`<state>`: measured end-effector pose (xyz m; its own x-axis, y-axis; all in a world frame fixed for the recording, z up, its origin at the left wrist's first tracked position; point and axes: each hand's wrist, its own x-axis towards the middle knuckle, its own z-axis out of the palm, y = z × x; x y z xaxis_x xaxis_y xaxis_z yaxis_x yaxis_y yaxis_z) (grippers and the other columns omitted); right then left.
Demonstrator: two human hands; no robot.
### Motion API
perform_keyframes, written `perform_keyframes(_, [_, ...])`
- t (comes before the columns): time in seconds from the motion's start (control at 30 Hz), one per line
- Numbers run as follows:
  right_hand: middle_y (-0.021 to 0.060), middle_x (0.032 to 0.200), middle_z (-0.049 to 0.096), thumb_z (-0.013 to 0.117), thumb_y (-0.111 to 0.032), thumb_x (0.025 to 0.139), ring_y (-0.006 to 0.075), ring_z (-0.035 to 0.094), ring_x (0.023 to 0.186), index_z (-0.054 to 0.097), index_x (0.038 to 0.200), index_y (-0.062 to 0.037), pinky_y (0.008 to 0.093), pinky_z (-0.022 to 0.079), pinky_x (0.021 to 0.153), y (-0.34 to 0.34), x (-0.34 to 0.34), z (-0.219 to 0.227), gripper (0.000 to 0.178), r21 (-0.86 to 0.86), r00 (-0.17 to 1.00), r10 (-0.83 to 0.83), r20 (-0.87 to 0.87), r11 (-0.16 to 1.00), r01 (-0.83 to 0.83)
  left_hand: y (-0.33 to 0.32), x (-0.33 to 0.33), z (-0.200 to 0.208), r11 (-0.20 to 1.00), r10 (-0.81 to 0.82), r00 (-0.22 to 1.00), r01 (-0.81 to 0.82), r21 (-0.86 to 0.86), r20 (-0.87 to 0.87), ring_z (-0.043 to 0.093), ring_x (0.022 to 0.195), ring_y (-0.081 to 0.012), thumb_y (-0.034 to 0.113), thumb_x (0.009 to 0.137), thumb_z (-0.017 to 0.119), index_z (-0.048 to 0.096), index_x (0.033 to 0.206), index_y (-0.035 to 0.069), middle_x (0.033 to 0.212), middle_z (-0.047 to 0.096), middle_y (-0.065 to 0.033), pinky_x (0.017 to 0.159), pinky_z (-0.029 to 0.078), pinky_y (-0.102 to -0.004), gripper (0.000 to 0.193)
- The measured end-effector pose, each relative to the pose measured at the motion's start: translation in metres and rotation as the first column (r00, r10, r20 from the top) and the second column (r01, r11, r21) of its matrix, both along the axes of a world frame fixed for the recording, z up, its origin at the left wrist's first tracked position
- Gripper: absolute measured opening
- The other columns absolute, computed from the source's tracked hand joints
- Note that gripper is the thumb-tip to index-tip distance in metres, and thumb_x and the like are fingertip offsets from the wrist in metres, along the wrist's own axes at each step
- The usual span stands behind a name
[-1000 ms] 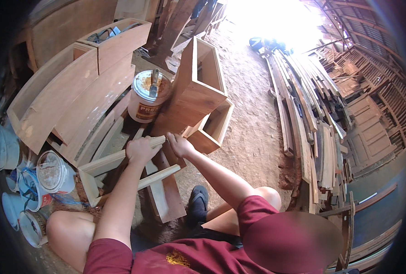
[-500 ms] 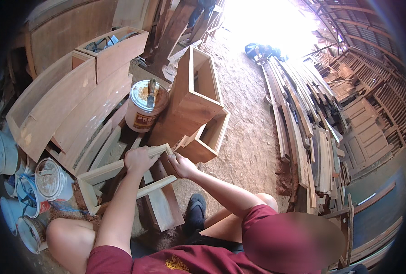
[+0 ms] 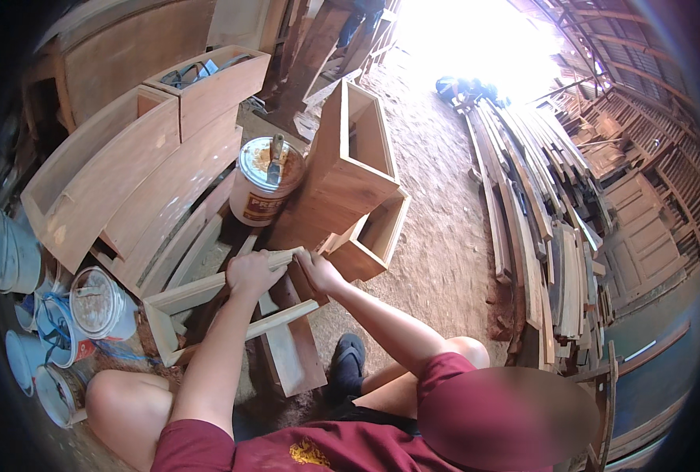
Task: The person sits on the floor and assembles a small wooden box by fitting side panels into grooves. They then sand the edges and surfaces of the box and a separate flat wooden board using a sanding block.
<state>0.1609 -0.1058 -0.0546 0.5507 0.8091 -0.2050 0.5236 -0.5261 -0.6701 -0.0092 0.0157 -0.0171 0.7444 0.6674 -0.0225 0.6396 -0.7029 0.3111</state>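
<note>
A light wooden drawer frame [image 3: 159,324] lies across in front of me, with one long rail at the far side and another at the near side. My left hand [image 3: 253,273] is closed over the far rail. At that rail's right end, my right hand [image 3: 319,272] grips the corner, its fingers partly hidden by the wood. Beneath the frame is a narrow wooden box [image 3: 293,358], sloping toward my foot. Just beyond my hands stands a tall open wooden drawer [image 3: 326,185], with a smaller drawer [image 3: 363,250] beside it.
A white lidded bucket [image 3: 249,200] with a scraper [image 3: 275,161] on top stands behind the frame. Wooden drawers [image 3: 114,169] are stacked at the left, above several paint buckets [image 3: 102,303]. Long planks [image 3: 515,212] lie piled on the right, near a panelled door [image 3: 641,220].
The view has shifted so the scene sits slightly further right. Both hands stay on the frame; my right hand has turned a little at the corner.
</note>
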Motion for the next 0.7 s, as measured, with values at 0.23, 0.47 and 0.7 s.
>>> perform_keyframes(0.23, [0.0336,0.125,0.064,0.028,-0.058,0.106,0.0472,0.057,0.125,0.061,0.125,0.0059,0.0488,0.043,0.107,-0.009,-0.006,0.028,0.075,-0.057,0.990,-0.019,-0.139,0.998,0.011,0.002,0.001,0.000,1.000,0.002,1.000,-0.002,-0.013,-0.025,0.076,0.087,-0.0264,0.070,0.084,0.063,0.074,0.104,0.013,0.094,0.077,-0.0099,0.075,0.059,-0.0418,0.061])
perform_keyframes(0.47, [0.0338,0.127,0.063,0.027,-0.060,0.105,0.0462,0.057,0.127,0.059,0.128,0.0030,0.0489,0.042,0.107,0.027,0.027,-0.002,0.074,0.021,0.999,0.016,-0.049,1.000,-0.015,0.001,0.004,0.000,1.000,-0.010,0.999,0.010,-0.016,-0.032,0.075,0.089,-0.0261,0.071,0.084,0.062,0.073,0.107,0.013,0.094,0.077,-0.0093,0.078,0.058,-0.0418,0.063])
perform_keyframes(0.7, [0.0324,0.119,0.066,0.038,-0.058,0.106,0.0457,0.061,0.119,0.062,0.121,0.0041,0.0484,0.046,0.102,-0.025,-0.016,0.015,0.068,-0.088,0.997,-0.078,-0.003,0.993,0.077,0.000,0.000,-0.001,1.000,0.003,1.000,-0.003,-0.008,-0.010,0.075,0.088,-0.0270,0.069,0.084,0.063,0.074,0.104,0.013,0.091,0.077,-0.0095,0.078,0.058,-0.0421,0.061])
